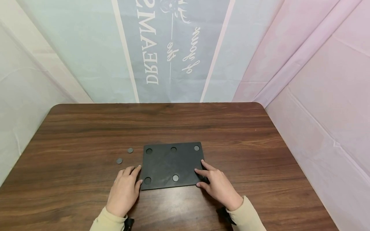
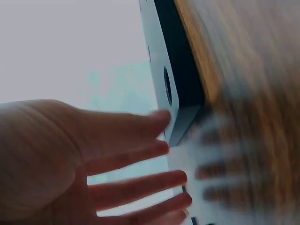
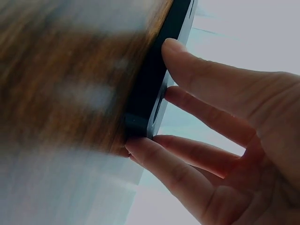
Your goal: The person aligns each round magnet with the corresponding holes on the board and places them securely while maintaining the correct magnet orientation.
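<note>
A flat black board (image 1: 162, 163) with round recesses lies on the table. Grey discs fill its far right recess (image 1: 197, 148) and near middle recess (image 1: 175, 178); three other recesses show dark, and my right hand hides the near right one in the head view. My left hand (image 1: 123, 189) rests by the left edge, thumb and forefinger at the rim, the other fingers loosely extended. My right hand (image 1: 215, 184) holds the near right corner: thumb against the front side, one finger over the top beside a recess (image 3: 158, 107), others at the right edge.
Two loose grey discs, one farther off (image 1: 130, 150) and one nearer (image 1: 119, 161), lie on the table left of the board. The brown wooden table (image 1: 254, 144) has rounded far corners. Behind it hangs a printed cloth (image 1: 179, 89), with pale cloth walls at both sides.
</note>
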`<state>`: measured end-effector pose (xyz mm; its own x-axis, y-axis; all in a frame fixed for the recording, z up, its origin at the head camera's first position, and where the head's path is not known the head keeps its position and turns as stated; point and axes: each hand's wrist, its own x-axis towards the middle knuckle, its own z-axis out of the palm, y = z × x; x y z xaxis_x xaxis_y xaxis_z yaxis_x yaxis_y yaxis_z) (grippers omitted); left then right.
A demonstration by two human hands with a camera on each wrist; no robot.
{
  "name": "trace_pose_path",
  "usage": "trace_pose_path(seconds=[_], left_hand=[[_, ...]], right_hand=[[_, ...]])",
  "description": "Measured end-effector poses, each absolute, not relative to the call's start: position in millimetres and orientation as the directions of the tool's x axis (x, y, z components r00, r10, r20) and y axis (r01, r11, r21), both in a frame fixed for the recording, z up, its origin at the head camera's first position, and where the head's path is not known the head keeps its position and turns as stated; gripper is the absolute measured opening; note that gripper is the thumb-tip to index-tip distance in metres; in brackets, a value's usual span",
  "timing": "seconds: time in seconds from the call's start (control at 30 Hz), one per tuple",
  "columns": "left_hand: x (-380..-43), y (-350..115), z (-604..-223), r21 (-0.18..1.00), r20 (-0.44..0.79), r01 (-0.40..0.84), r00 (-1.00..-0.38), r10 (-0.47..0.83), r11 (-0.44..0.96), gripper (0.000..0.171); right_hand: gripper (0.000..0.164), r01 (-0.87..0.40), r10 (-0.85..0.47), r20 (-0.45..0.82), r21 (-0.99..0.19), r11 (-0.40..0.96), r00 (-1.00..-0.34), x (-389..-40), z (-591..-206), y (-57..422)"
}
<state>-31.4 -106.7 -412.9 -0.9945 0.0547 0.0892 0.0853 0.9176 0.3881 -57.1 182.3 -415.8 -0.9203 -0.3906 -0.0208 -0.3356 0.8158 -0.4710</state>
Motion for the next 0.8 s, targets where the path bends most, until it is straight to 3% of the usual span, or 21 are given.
trace_pose_path(seconds=[0.3, 0.5, 0.8], left_hand=[[-29, -119, -412, 0.387, 0.062, -0.027, -0.997, -0.055, 0.921, 0.038], [-29, -123, -411, 0.369, 0.01, -0.065, -0.997, -0.074, 0.927, 0.041], [-31, -127, -410, 0.378, -0.024, -0.098, -0.995, -0.096, 0.92, 0.029]], right_hand=[[0.044, -0.325, -0.376, -0.014, -0.473, 0.819, -0.926, -57, -416, 182], [0.043, -0.321, -0.373, -0.017, -0.475, 0.82, -0.928, -56, -415, 182], [0.044, -0.312, -0.366, -0.022, -0.476, 0.822, -0.93, -57, -415, 182]])
